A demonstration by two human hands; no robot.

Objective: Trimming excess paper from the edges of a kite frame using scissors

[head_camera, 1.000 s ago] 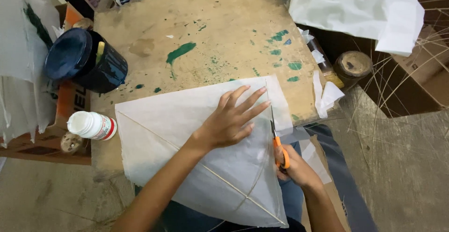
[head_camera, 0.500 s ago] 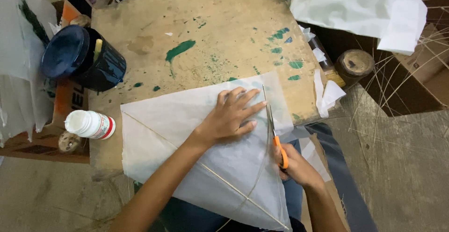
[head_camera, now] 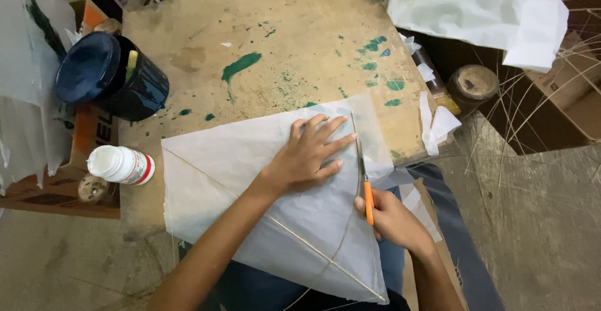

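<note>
1. A white paper kite (head_camera: 250,179), stiffened with thin sticks, was laid across the near edge of the paint-stained wooden table (head_camera: 250,29) and partly over the lap.
2. The kite was pressed flat by the left hand (head_camera: 310,154), its fingers spread and released, palm down just beside the cut line.
3. Orange-handled scissors (head_camera: 364,179) were grasped by the right hand (head_camera: 391,220), fingers clenched through the handles, blades pointing away along the kite's right edge.
4. For a clean cut, it was judged that the paper should be kept taut close to the blades and the fingertips kept clear of them, with the blades run parallel to the edge.
5. A white bottle with a red band on its label (head_camera: 120,164) was lying on its side at the table's left edge.
6. A dark round pot (head_camera: 113,76) was standing behind it, lid tilted.
7. An orange-printed cardboard box (head_camera: 81,142) was seen left of the table, another brown box (head_camera: 563,98) at the far right.
</note>
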